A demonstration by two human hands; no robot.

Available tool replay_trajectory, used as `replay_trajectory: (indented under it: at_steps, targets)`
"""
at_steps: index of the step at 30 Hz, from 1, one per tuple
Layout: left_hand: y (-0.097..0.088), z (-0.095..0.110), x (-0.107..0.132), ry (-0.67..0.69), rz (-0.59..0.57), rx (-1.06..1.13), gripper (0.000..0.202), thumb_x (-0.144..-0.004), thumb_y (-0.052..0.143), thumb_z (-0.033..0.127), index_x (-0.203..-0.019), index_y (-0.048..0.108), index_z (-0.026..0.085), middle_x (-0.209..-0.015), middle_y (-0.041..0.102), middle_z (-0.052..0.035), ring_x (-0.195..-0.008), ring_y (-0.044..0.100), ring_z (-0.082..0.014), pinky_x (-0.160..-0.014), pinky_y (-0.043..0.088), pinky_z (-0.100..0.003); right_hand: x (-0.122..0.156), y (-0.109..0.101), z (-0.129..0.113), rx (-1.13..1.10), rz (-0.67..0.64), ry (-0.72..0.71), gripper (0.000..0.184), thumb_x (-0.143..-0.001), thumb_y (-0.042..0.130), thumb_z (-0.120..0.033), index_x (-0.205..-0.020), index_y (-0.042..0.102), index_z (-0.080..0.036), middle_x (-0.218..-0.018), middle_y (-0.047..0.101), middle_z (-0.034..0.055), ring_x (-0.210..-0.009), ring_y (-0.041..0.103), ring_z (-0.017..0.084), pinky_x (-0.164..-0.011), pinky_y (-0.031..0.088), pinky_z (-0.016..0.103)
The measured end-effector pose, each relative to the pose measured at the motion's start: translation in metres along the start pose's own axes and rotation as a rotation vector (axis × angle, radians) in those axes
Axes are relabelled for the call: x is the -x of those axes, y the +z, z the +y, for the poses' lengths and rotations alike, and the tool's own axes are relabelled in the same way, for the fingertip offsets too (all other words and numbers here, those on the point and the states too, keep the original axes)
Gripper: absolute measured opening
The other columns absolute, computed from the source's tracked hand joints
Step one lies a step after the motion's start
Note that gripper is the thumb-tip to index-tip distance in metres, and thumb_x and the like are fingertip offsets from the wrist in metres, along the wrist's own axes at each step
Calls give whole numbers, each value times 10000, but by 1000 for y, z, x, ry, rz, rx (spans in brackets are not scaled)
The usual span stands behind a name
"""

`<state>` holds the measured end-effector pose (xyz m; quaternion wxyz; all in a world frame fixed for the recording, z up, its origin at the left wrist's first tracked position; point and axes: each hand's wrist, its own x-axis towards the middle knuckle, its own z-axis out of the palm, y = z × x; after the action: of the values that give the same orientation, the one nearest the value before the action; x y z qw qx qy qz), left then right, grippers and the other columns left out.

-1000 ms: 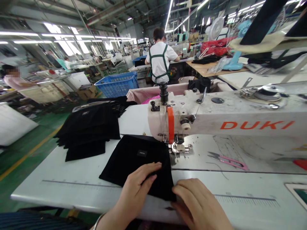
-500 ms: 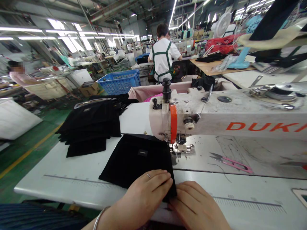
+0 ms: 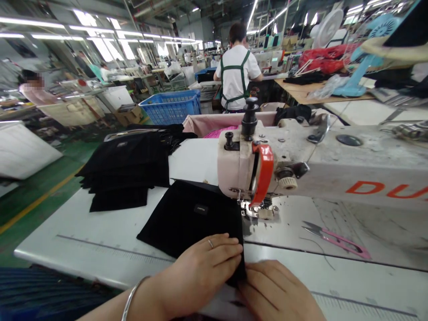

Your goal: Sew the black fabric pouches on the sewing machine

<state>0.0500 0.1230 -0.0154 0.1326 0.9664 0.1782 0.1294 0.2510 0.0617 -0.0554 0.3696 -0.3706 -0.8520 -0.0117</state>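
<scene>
A flat black cloth piece [image 3: 187, 223] with a small lettered label [image 3: 201, 209] lies on the sewing machine table, its right edge running to the presser foot [image 3: 259, 211]. My left hand [image 3: 203, 272], with a ring and a bracelet, rests over the lower right part of the cloth, fingers together and bent onto it; its thumb is hidden. At the near right corner of the cloth, my right hand [image 3: 279, 290] has its fingers closed on the edge, fingertips partly out of sight. The white sewing machine [image 3: 310, 156] has an orange guard [image 3: 263, 174] in front of its needle area.
Pink-handled thread snips [image 3: 337, 240] lie on the table right of the presser foot. A stack of black cloth pieces [image 3: 127, 165] sits at the left. Behind the machine are a pink cloth-lined bin [image 3: 200, 125], a blue crate [image 3: 170, 107] and a person [image 3: 236, 73] facing away.
The view has shifted, so the machine and snips appear farther right. Both hands keep their places on the cloth, with barely any movement against it.
</scene>
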Motion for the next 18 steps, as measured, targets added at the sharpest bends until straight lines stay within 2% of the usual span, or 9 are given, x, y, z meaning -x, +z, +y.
replay_trajectory:
  at_steps: [5, 8, 12, 18]
  targets:
    - [2, -14, -5, -3, 8, -14, 346, -927, 446, 71, -1253, 561, 90, -1301, 615, -121, -1256, 539, -219, -1148, 384, -394, -7, 2, 8, 3, 5, 15, 391, -1023, 333, -153, -877, 694, -193, -830, 717, 27, -814, 655, 156, -768, 529, 283]
    - [1, -15, -6, -2, 19, 10, 305, -958, 448, 98, -1235, 573, 122, -1198, 663, -98, -1168, 588, -207, -1127, 403, -398, -3, 0, 11, -35, 24, 37, 428, -1037, 284, -168, -942, 700, -193, -878, 728, 36, -874, 656, 158, -779, 534, 293]
    - [-2, -13, -5, 3, 68, 64, 257, -975, 457, 115, -1161, 621, 187, -1032, 705, -67, -1023, 637, -196, -1011, 492, -374, 2, -12, 12, -72, -88, 60, 329, -1029, 356, -187, -1057, 684, -183, -984, 728, 37, -939, 649, 165, -834, 536, 298]
    - [4, -15, -2, 62, 44, 60, 267, -983, 442, 107, -1197, 596, 154, -1052, 705, -82, -1056, 625, -209, -995, 498, -395, 4, -15, 9, -164, -126, 129, 237, -987, 451, -186, -1064, 676, -190, -964, 713, 49, -910, 639, 181, -804, 541, 323]
